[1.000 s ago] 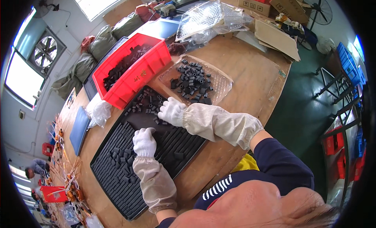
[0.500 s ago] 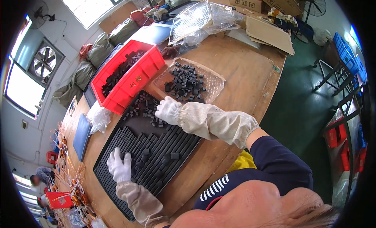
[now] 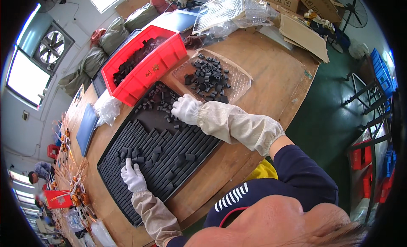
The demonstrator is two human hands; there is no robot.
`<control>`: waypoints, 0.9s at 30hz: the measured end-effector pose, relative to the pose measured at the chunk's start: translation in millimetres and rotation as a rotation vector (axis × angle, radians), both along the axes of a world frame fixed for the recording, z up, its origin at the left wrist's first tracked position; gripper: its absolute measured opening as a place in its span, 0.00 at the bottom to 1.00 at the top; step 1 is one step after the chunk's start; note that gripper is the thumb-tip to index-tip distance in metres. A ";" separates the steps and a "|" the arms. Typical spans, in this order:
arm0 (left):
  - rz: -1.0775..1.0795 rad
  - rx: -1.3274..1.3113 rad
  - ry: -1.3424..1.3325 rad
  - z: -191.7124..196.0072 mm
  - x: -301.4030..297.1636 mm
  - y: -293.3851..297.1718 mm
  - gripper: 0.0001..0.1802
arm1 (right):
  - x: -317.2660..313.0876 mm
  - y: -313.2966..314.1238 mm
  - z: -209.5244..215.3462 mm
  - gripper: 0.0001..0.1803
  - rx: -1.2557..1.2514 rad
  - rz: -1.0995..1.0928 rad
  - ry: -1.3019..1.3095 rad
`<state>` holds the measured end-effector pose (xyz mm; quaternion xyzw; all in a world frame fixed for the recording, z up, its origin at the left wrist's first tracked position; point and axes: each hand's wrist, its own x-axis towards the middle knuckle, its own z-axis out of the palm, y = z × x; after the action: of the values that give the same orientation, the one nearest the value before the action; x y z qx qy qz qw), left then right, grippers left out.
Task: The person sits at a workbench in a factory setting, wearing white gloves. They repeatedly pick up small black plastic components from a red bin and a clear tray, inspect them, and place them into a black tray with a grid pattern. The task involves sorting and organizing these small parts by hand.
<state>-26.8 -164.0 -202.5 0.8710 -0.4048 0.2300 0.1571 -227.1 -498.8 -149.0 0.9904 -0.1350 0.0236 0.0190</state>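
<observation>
A large black tray lies at an angle on the bench before me, much of it covered by close rows of short black tubes. My left hand, in a white glove, rests low over the rows with its index finger stretched out. That fingertip is beside a few loose black pieces lying on top of the rows. My right hand, also gloved, is over the tray's far right edge, near scattered small black tubes. Its fingers are curled, and what they hold, if anything, is hidden.
Behind the tray stands a red bin with black pieces inside. A clear plastic tray holding a heap of black tubes is at its right. A blue panel and copper-coloured coils lie leftward; a cardboard sheet is far right.
My left hand has drawn its spread fingers in, leaving the index finger out, and more loose pieces show beside it. My right hand stays near the small tubes. The whole view has shifted slightly.
</observation>
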 end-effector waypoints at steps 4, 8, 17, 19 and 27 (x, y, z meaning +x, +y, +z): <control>0.002 -0.077 0.023 -0.6 2.8 0.1 0.19 | 2.1 -1.6 0.5 0.13 0.004 -0.015 0.027; 0.004 -0.194 0.083 8.9 -0.2 0.5 0.16 | -5.1 -5.7 1.4 0.11 -0.002 0.010 -0.106; -0.099 -1.035 1.274 83.1 -21.8 -40.5 0.17 | -8.9 11.7 10.6 0.10 0.293 0.219 -0.632; -0.396 -1.403 1.755 83.8 -12.2 -55.1 0.18 | -0.1 34.0 20.3 0.10 0.365 0.298 -0.733; -0.634 -1.526 2.445 38.1 -32.3 -163.6 0.14 | 34.0 66.1 15.5 0.08 0.062 0.425 -0.927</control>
<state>-59.1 -327.6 -164.4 0.1053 0.0234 -0.5218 0.8462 -193.1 -432.7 -133.5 0.8816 0.0744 0.4597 -0.0774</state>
